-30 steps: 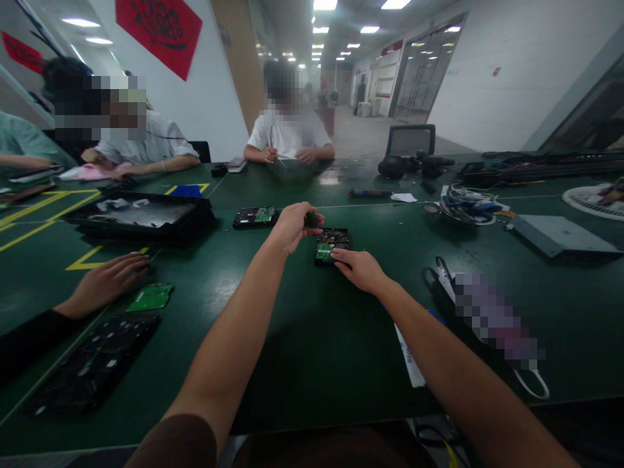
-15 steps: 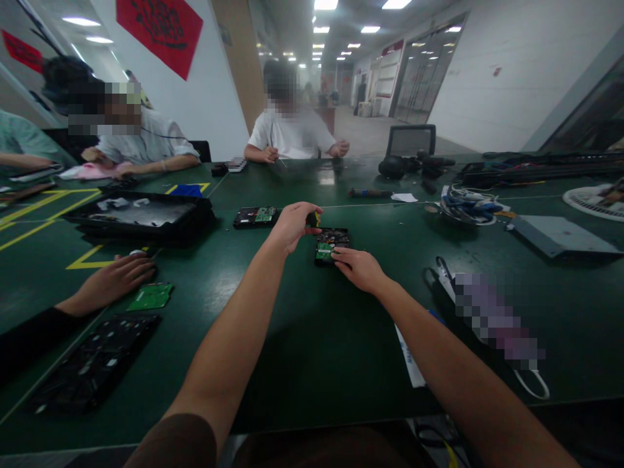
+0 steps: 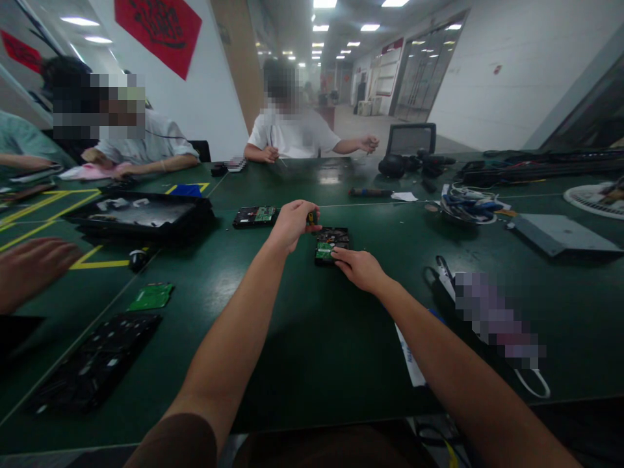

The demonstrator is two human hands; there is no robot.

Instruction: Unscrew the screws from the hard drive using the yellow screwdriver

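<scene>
A hard drive (image 3: 333, 235) with a black case and a green circuit board lies on the green table in front of me. My right hand (image 3: 359, 267) grips its near right corner, with thumb and fingertips at the green board. Just above its far left side, my left hand (image 3: 295, 224) is closed around a small black-and-yellow tool handle (image 3: 312, 219). The tool's tip is hidden, so I cannot tell whether it touches the drive. A second hard drive (image 3: 254, 216) with a green board lies beyond my left wrist.
At left are a black tray (image 3: 146, 218), a loose green circuit board (image 3: 151, 296), a black drive-like unit (image 3: 95, 361) and a co-worker's hand (image 3: 36, 266). On the right lie bundled cables (image 3: 470, 205), a grey metal box (image 3: 565, 234) and a pouch with straps (image 3: 492, 312). People sit opposite.
The tool handle in my left hand has turned slightly; my right hand stays on the drive. The co-worker's hand at left has pulled back leftward. The person opposite has stretched an arm out sideways.
</scene>
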